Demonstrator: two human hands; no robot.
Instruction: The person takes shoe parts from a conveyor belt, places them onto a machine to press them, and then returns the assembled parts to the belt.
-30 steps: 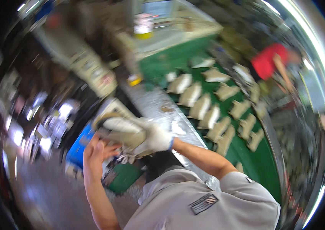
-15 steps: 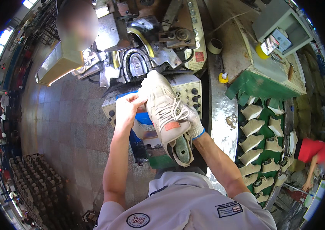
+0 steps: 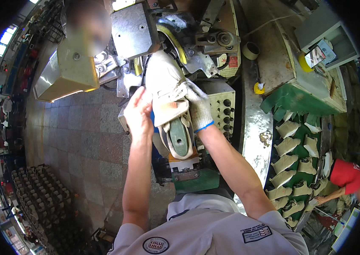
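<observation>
A beige lace-up shoe upper (image 3: 166,91) on a green shoe last (image 3: 179,138) lies with its toe in the jaws of a metal shoe machine (image 3: 135,32). Its heel end points toward me, the tongue folded back over the last. My right hand (image 3: 199,106), in a white knit glove with a blue cuff, grips the upper's right side by the laces. My bare left hand (image 3: 139,112) is at the left side, fingers stretched out; whether it touches the upper I cannot tell. The toe tip is hidden under the machine's parts.
A control panel with black knobs (image 3: 226,112) sits below the machine. To the right, several beige uppers (image 3: 286,145) lie on a green rack. A phone (image 3: 314,57) rests in a grey box. A person in red (image 3: 345,176) works far right. Racks of shoes (image 3: 39,195) stand left.
The shoe upper has moved away from me, its toe now in the machine's jaws. My left hand has let go of the toe area and opened beside the upper.
</observation>
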